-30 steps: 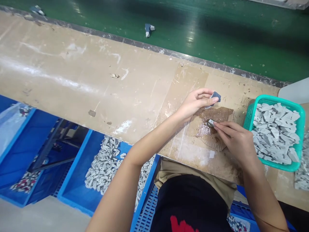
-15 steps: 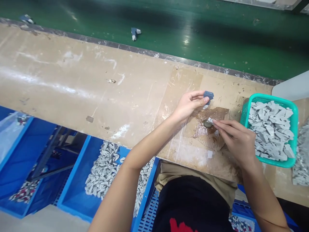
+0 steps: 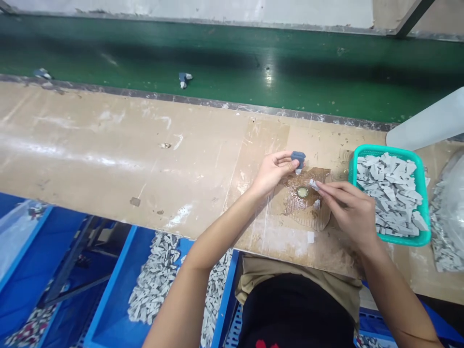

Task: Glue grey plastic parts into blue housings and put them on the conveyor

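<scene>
Between the thumb and fingers of my left hand (image 3: pixel 273 171) is a blue plastic piece (image 3: pixel 297 158), with a small white-grey bit showing below it. My right hand (image 3: pixel 350 210) pinches a small light-grey plastic piece (image 3: pixel 313 184) by one end. That piece is just above a brown, wet-looking cardboard scrap (image 3: pixel 319 215) on the table. On the cardboard is a small round dish (image 3: pixel 302 193) of pale liquid, apart from the grey piece and to its left. Right of my right hand, a green basket (image 3: pixel 427 212) holds many similar grey pieces.
A green conveyor belt (image 3: pixel 224 58) runs behind the cardboard-covered table (image 3: pixel 119 130), with a blue-and-white assembled part (image 3: pixel 184 79) on it. Blue bins (image 3: pixel 108 290) with grey pieces stand below the left front edge. A clear bag (image 3: pixel 447 212) of pieces lies at far right.
The grey piece in my right hand has moved from over the dish to the right of it, so the dish now shows fully. My view has tilted up. My left hand still holds the blue piece.
</scene>
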{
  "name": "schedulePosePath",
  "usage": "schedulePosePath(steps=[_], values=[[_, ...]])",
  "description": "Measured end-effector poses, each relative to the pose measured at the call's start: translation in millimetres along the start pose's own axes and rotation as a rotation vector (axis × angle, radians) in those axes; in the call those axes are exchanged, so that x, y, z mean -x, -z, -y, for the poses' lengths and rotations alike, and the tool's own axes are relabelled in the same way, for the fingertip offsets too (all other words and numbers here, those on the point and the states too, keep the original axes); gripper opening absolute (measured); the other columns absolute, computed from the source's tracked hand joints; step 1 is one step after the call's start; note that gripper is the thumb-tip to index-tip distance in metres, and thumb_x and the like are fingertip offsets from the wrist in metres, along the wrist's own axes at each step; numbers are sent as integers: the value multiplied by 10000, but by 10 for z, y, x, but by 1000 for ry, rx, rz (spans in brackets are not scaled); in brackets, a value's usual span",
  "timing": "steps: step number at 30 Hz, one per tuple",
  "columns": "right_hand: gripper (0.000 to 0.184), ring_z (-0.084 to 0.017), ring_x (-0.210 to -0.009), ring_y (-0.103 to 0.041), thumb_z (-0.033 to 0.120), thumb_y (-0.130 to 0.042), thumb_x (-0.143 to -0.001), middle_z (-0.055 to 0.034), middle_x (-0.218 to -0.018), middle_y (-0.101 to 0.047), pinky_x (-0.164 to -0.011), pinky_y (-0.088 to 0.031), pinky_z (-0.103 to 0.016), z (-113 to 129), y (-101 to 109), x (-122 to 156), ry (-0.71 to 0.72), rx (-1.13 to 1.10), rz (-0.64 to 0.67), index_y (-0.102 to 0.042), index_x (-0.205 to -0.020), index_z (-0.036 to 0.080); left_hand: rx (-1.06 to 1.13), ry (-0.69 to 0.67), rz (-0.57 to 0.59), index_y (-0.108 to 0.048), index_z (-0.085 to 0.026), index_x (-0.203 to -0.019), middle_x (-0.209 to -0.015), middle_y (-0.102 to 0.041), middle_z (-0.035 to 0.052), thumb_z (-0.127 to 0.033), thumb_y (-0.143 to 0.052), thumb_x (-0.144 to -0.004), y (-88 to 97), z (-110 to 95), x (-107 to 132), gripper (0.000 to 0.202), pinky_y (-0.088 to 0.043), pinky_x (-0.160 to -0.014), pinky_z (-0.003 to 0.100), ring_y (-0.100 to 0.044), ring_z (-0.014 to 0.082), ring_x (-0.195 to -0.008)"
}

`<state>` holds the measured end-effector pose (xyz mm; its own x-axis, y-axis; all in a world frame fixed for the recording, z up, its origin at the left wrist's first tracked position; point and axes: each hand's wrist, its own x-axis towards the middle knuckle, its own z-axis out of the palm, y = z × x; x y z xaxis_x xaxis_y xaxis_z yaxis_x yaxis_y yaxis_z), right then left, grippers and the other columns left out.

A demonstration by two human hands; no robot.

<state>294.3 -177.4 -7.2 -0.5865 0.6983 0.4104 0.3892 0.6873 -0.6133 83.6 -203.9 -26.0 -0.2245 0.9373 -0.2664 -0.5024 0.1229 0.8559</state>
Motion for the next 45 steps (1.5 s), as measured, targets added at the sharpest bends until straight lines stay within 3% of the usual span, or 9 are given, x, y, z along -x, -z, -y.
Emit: schedulePosePath(steps=[3,8,15,20,27,35,45], values=[[262,-180,-861,-721,215,-652,-933,-32,-983,-765,-777,-607,-342,33,47,-2,-54,-44,-115,-757,-1149,320,-58,27,20,-753,-157,-844,-827,-759,59,-238,-880,-609,-53,14,34,279,-532,-791,299,-682,137,-754],[266,-193,-891,-714,212,-648,-934,-38,-989,-750,-791,-612,-366,50,74,9,-63,-11,-226,-760,-1139,339,-125,44,185,-770,-165,-845,-856,-763,58,-191,-881,-580,-132,75,92,288,-547,-869,356,-699,159,-804],[302,-189,-905,-708,182,-634,-937,-40,-1009,-741,-796,-599,-353,42,73,9,-37,-43,-177,-750,-1170,336,-157,39,228,-777,-185,-839,-796,-749,29,-210,-870,-595,-156,111,124,262,-548,-792,327,-672,132,-714],[306,-182,-903,-702,173,-628,-940,-39,-1012,-741,-796,-591,-345,52,69,1,-35,-82,-157,-752,-1165,338,-174,53,212,-778,-198,-834,-835,-759,44,-230,-887,-585,-173,99,150,273,-552,-757,319,-683,153,-760],[328,-177,-908,-697,156,-627,-937,-47,-1008,-729,-781,-588,-331,34,58,-6,-13,-98,-129,-742,-1189,332,-158,25,239,-789,-189,-854,-858,-777,48,-180,-888,-575,-171,109,157,296,-582,-795,315,-717,153,-771],[352,-154,-847,-664,113,-591,-943,-61,-952,-679,-673,-554,-268,-61,57,-21,57,-116,-34,-735,-1214,285,-182,-26,37,-791,-163,-859,-853,-796,64,-181,-869,-585,-280,207,255,285,-623,-788,318,-745,172,-758],[335,-142,-810,-642,115,-517,-969,-53,-916,-634,-654,-530,-252,-56,22,-33,5,-213,74,-744,-1178,245,-273,-19,-40,-785,-151,-828,-805,-793,60,-193,-828,-623,-314,205,305,214,-606,-725,262,-740,157,-722]])
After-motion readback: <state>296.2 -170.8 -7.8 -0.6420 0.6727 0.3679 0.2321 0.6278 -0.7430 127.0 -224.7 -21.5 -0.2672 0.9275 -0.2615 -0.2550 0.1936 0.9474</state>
